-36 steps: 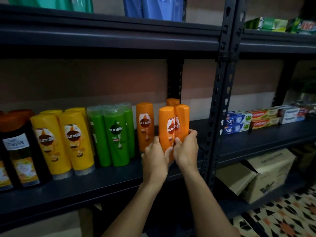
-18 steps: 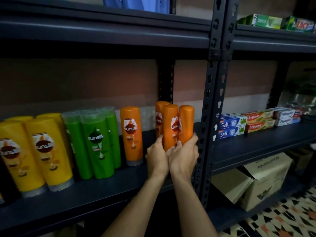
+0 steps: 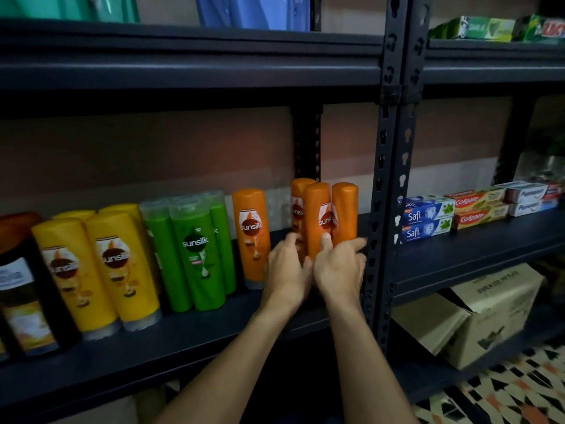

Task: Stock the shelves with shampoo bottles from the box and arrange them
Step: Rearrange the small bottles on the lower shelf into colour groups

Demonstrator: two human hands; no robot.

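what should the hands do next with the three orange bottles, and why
Probably slide the three orange bottles left, toward the lone orange bottle. Left hand and right hand both grip the group, which stands close to the upright post, while a gap separates it from the lone one.

A dark metal shelving rack [image 3: 189, 71] fills the view, its perforated upright [image 3: 394, 179] standing right of centre. The far wall [image 3: 153, 154] looks brownish above and paler low down, though the dim light blurs it. Patterned floor tiles [image 3: 504, 393] show near right.
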